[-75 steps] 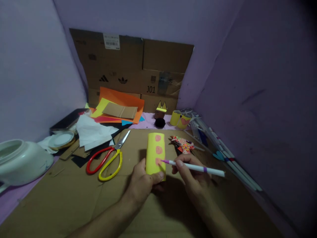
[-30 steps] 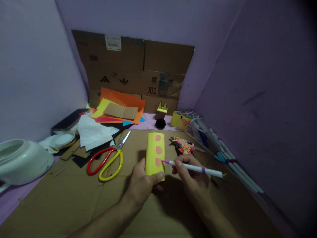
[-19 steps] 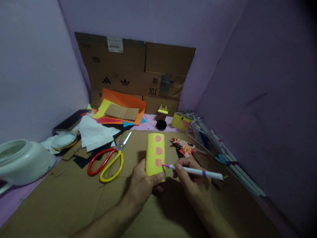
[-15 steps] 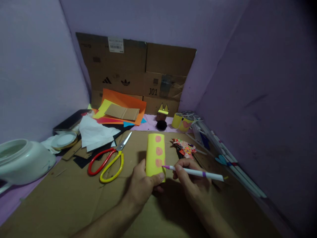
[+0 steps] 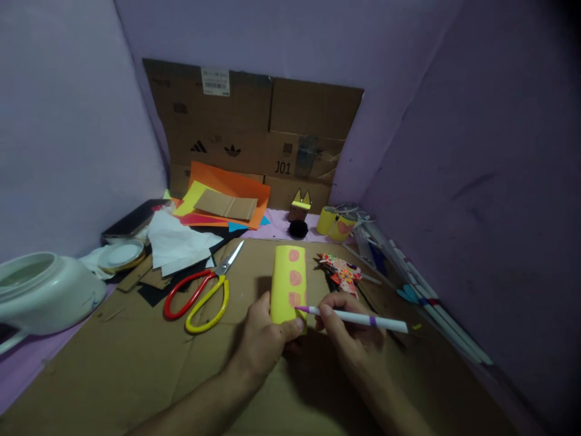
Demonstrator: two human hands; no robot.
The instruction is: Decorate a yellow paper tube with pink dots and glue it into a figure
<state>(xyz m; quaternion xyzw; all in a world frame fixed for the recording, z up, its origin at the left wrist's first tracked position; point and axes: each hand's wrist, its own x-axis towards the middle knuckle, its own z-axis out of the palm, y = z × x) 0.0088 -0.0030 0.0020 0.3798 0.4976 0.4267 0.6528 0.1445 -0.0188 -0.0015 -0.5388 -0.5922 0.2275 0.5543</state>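
While it's held crosswise, the marker [image 5: 358,318] points left.

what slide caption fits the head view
Left hand grips a yellow tubular piece with three pink spots; right hand points a slim white, purple-tipped marker at it.

Yellow tube [image 5: 282,278] with salmon-pink spots [image 5: 295,278], white pen [image 5: 351,317] with purple tip [image 5: 302,309] and band [image 5: 373,321], scissors [image 5: 224,267] red- and yellow-handled.
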